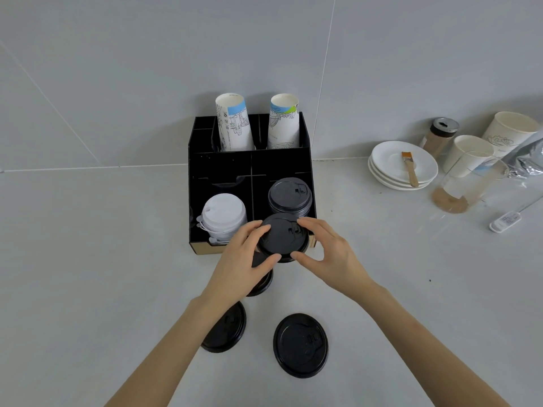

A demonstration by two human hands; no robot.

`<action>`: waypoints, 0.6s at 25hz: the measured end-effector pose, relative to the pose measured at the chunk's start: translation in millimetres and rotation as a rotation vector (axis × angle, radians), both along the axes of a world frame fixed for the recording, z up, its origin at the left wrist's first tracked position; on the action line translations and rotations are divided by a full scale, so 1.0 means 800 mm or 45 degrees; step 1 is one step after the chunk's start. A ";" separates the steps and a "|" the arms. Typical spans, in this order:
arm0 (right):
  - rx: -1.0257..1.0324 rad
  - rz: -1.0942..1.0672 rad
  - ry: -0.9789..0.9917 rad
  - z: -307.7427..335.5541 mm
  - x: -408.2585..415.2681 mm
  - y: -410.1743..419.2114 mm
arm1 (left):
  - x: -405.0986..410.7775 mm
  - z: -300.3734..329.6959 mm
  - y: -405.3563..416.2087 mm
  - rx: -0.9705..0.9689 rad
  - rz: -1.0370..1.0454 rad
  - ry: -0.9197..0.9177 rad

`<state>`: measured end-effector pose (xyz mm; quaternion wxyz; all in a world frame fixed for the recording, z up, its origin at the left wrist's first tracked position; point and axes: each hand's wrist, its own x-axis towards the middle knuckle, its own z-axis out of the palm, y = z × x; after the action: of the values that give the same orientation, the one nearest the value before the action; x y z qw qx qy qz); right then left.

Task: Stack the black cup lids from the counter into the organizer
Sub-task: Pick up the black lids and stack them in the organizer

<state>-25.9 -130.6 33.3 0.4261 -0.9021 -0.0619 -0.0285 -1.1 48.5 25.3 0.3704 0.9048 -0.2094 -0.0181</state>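
No legible text; print on paper cups [235, 124] too small to read.

Just one cam here, head-mounted and wide-angle, looking forward and steeply down at the counter [88, 259]. Near edge shows both forearms coming in, the far side reaches the tiled wall [117, 69]. Pretty close in, straight lines bow toward the edges.

Both hands, left [244, 259] and right [329, 251], fingers curled, pinching inward.
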 end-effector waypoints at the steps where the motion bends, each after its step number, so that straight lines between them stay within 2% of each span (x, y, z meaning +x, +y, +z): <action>1: -0.001 -0.011 -0.006 0.002 0.005 -0.002 | 0.006 0.002 -0.003 -0.005 -0.004 -0.026; 15: -0.070 -0.110 -0.020 0.017 0.087 -0.025 | 0.087 0.012 -0.046 -0.076 0.109 -0.010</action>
<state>43.3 -150.7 47.0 0.3989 -0.9151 -0.0270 -0.0524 68.2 11.8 34.9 0.3969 0.9015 -0.1724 0.0074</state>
